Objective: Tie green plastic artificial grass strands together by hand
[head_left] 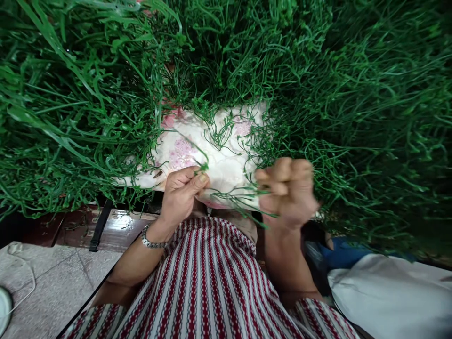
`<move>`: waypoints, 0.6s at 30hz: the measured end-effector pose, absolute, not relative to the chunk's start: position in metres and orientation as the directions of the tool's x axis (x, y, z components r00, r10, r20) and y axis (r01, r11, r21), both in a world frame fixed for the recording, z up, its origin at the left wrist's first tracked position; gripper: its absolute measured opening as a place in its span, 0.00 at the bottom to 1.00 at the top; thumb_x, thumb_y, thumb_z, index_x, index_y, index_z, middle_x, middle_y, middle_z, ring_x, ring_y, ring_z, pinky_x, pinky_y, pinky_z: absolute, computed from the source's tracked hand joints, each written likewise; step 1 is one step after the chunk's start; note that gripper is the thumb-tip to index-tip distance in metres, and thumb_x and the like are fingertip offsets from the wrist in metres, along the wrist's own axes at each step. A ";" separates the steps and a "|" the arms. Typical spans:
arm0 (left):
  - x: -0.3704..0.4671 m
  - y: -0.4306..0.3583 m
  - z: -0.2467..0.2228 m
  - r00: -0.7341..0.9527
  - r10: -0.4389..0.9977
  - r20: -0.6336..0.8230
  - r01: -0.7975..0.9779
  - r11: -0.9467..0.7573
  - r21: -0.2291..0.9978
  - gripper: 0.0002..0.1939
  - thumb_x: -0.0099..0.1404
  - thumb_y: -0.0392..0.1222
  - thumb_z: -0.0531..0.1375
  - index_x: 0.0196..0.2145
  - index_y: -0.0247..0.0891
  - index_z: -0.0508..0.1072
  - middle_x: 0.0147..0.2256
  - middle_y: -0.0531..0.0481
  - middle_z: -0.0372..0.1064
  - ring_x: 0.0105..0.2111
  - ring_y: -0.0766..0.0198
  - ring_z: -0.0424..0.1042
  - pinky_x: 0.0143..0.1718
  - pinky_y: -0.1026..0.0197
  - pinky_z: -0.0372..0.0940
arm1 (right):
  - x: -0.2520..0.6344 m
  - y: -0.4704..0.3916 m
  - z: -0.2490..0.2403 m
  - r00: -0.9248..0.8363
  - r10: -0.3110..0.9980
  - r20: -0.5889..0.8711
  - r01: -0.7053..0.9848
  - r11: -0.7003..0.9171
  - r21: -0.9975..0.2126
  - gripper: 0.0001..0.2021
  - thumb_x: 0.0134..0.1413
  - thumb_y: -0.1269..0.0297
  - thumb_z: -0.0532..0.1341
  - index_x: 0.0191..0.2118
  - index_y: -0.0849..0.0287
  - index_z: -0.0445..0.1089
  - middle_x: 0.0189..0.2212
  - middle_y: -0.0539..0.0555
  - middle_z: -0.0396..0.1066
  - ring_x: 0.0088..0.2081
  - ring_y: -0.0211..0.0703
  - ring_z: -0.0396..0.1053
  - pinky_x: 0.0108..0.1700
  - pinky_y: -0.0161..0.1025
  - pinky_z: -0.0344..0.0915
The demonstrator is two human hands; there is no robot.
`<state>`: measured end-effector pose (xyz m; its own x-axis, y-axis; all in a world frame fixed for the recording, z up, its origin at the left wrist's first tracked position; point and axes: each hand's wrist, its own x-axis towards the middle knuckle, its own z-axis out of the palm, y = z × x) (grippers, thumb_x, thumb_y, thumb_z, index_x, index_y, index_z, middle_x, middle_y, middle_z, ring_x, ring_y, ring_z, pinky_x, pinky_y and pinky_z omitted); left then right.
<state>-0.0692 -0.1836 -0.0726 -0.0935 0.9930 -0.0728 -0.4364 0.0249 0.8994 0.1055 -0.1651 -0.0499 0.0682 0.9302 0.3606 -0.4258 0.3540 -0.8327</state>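
My left hand (183,190), with a metal watch on its wrist, pinches a small green piece (204,166) between thumb and forefinger; a thin stem curves up from it. To the right, my right hand (291,188) is blurred and closed on thin green stems (243,197), which stretch leftward toward my left hand. Both hands are over the front edge of a white cloth with pink flowers (219,165). A few loose stems (219,134) lie on the cloth's far part.
Large heaps of green stems (88,108) surround the cloth at the left, back and right (370,117). A white bag or cloth (388,292) is at the lower right. A black strap (100,226) hangs at the left, above a tiled floor (52,278).
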 end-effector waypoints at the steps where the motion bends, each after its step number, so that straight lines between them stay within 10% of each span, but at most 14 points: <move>1: -0.073 -0.182 -0.074 -0.128 0.989 -0.068 -0.430 0.006 0.903 0.10 0.54 0.39 0.63 0.19 0.33 0.71 0.18 0.53 0.64 0.17 0.74 0.57 0.17 0.69 0.50 | 0.111 -0.164 -0.045 0.143 0.921 0.363 -0.460 0.386 -0.800 0.08 0.57 0.65 0.57 0.26 0.54 0.64 0.21 0.44 0.56 0.17 0.28 0.52 0.31 0.34 0.68; 9: -0.083 -0.178 -0.074 -0.101 0.994 0.047 -0.483 -0.090 0.871 0.09 0.55 0.40 0.62 0.21 0.33 0.72 0.18 0.52 0.63 0.19 0.70 0.61 0.20 0.66 0.55 | 0.126 -0.174 -0.038 -0.176 0.890 0.420 0.164 0.447 -0.879 0.08 0.57 0.64 0.54 0.38 0.58 0.70 0.29 0.52 0.65 0.27 0.37 0.62 0.24 0.35 0.59; 18: -0.075 -0.181 -0.073 -0.080 0.977 0.195 -0.590 -0.205 0.781 0.09 0.56 0.43 0.60 0.27 0.34 0.76 0.21 0.48 0.69 0.22 0.65 0.67 0.27 0.59 0.62 | 0.099 -0.177 -0.051 -0.569 0.806 0.162 0.634 0.556 -0.538 0.08 0.57 0.63 0.55 0.39 0.61 0.67 0.31 0.53 0.67 0.31 0.38 0.64 0.33 0.36 0.61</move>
